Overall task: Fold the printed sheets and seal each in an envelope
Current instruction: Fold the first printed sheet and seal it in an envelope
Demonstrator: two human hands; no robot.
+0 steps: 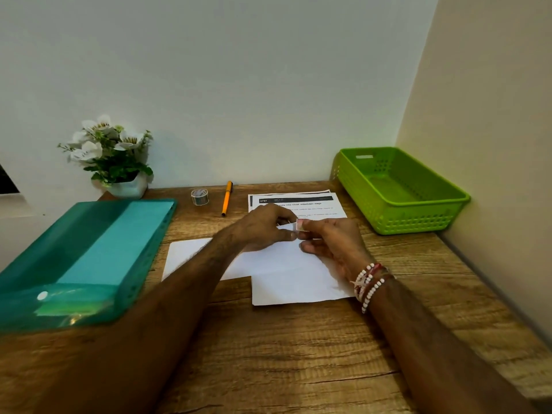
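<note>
A white envelope lay flat on the wooden desk, its right part covered by a plain white folded sheet that overlapped it and reached nearer the person. Behind them, toward the wall, a small stack of printed sheets with a dark header band lay face up, partly hidden by the hands.

The left hand and the right hand met above the folded sheet, fingertips almost touching. Between them they pinched a small, pale, pinkish item; what it was could not be told. The fingers of both hands were drawn in narrow around it, thumbs below. Both forearms reached forward from the near edge, the left crossing over the envelope, the right wrist wearing beaded bracelets and resting at the sheet's right edge.

A teal folder lay at left, a green basket at right, and a tape roll, an orange pen and a potted flower stood near the wall.
</note>
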